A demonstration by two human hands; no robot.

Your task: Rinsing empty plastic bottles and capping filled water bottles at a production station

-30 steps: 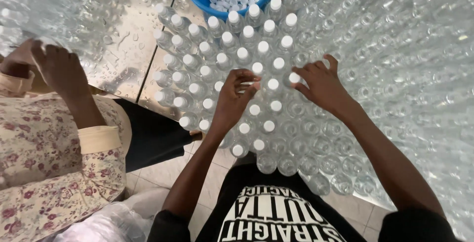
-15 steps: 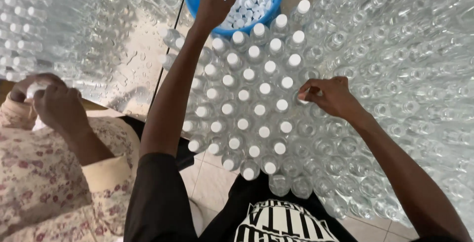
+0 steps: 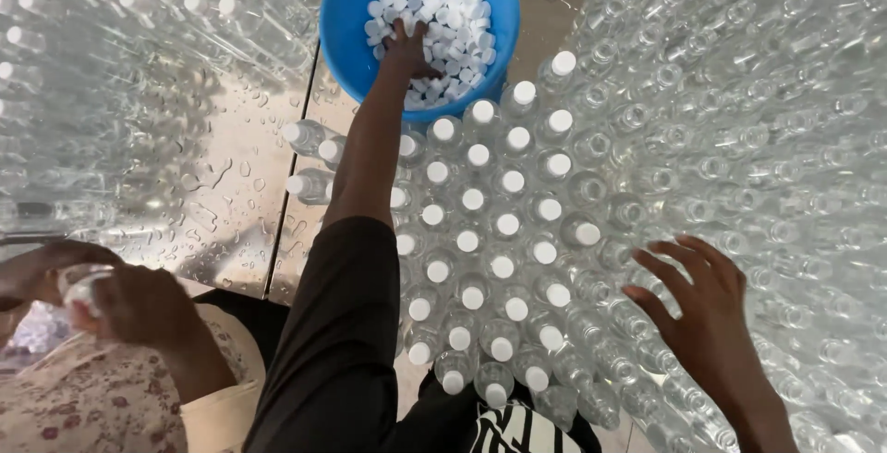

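Left hand: I see my left hand [image 3: 407,47] stretched far forward into the round blue plastic bowl [image 3: 346,19], its fingers curled down among the small white plastic caps [image 3: 453,10]; I cannot tell whether they pinch one.
Right hand: my right hand [image 3: 702,301] lies flat with fingers spread wide, resting on the open clear plastic bottles [image 3: 739,139] at the right.
Caps: heaped loose in the bowl, which sits at the far edge of the bottle field, touching the nearest capped necks.
Capped bottles: a block of clear bottles with white caps [image 3: 490,231] stands upright between my two arms, running from the bowl back towards my body.
Left side: more clear capped bottles [image 3: 111,37] lie stacked beyond a wet shiny metal table [image 3: 231,194] speckled with drops.
Other person: at lower left, a co-worker's hands [image 3: 129,301] in a floral sleeve [image 3: 102,398] close around one bottle top, well apart from mine.
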